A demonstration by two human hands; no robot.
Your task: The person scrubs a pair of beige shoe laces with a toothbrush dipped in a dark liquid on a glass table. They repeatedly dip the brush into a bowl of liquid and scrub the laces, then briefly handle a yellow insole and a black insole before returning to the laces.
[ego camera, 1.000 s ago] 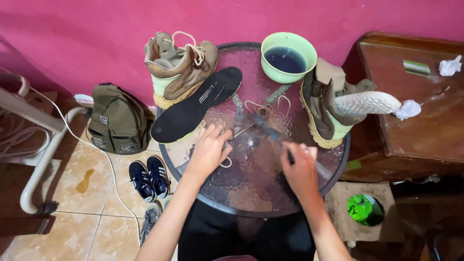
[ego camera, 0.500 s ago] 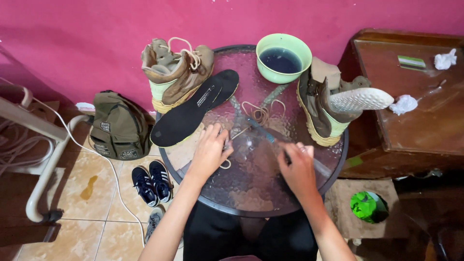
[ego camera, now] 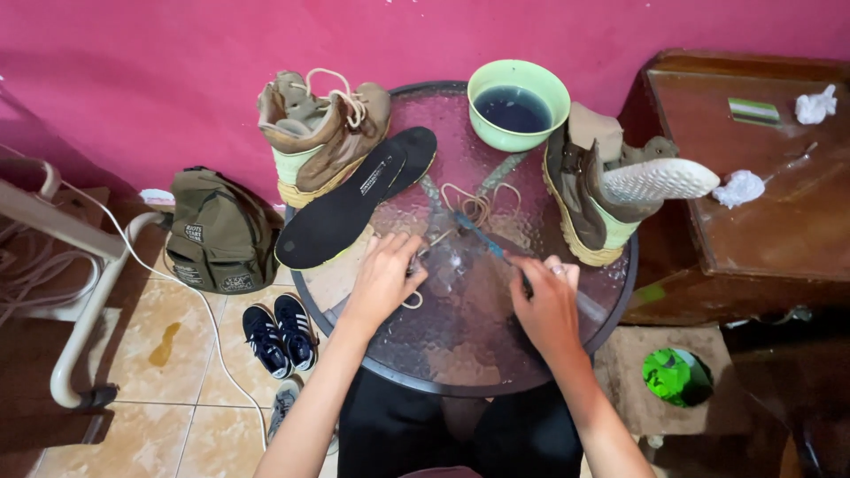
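Left hand [ego camera: 384, 276] lay palm-down on the round textured glass tabletop [ego camera: 460, 341], fingers curled over one end of a beige bootlace [ego camera: 474, 205] that looped across the glass toward the rim; right hand [ego camera: 547, 305] was closed around a thin blue-handled brush [ego camera: 482, 235] whose tip angled up to the lace; a black removable insole [ego camera: 354, 208] lay just beside the left hand, leaning on a tan lace-up boot [ego camera: 320, 133]; a second tan boot [ego camera: 598, 196] stood at the right, a pale insole [ego camera: 660, 180] poking out of it; a green bowl of dark water [ego camera: 518, 104] sat between the boots.
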